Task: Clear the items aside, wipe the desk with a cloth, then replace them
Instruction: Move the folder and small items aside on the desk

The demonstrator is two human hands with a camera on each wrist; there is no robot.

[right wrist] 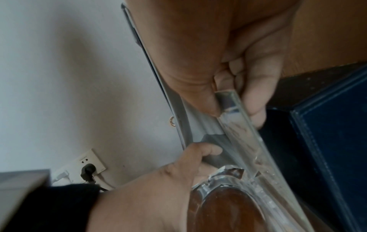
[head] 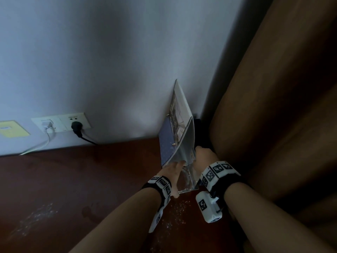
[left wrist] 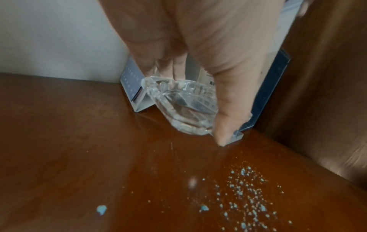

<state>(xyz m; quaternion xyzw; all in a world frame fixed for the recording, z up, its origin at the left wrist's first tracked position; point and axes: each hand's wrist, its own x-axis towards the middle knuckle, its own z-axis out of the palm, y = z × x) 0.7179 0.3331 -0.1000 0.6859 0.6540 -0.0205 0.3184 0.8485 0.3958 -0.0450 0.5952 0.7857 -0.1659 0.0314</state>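
A ring-bound desk calendar (head: 179, 125) stands tent-like against the wall in the far right corner of the reddish-brown desk (head: 73, 179). In front of it, both hands hold a clear acrylic stand (head: 187, 181) that rests on the desk. My left hand (head: 177, 172) grips its rounded clear part (left wrist: 184, 109), thumb (left wrist: 228, 102) in front and fingers behind. My right hand (head: 202, 156) pinches the upper edge of its flat clear plate (right wrist: 244, 133) between thumb and fingers. The calendar's grey back (right wrist: 210, 141) sits just behind the left fingers (right wrist: 206, 150).
White and blue specks (left wrist: 246, 196) litter the desk near the hands, with another patch (head: 36, 218) to the left. A dark blue box (right wrist: 327, 141) stands right of the stand. Brown curtain folds (head: 273, 106) border the right side. Wall sockets with plugs (head: 62, 123) are at left.
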